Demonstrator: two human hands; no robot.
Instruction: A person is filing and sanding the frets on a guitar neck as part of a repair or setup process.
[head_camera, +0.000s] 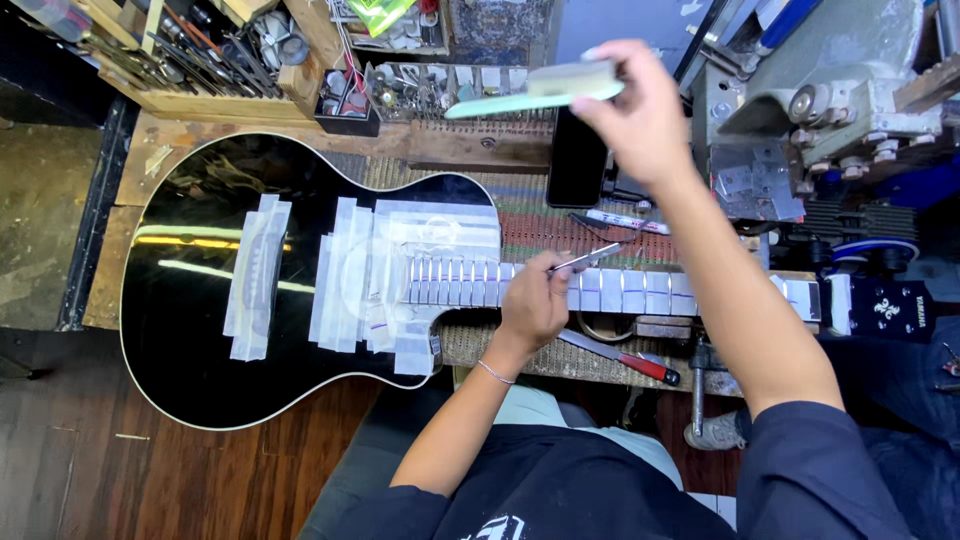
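A glossy black acoustic guitar (195, 330) lies flat across the bench, body to the left, headstock (885, 308) to the right. White masking tape covers its bridge, soundhole area and the fretboard (620, 292) between the frets. My left hand (535, 300) rests over the neck and grips a thin metal tool (585, 260) that points right. My right hand (640, 115) is raised above the bench and holds a flat pale green block (545, 92) by one end.
A dark phone (577, 160) and a marker pen (625, 220) lie behind the neck. A red-handled tool (625, 360) sits at the near bench edge. Wooden racks of hand tools (200, 50) line the back left; a grey machine (830, 100) stands at the right.
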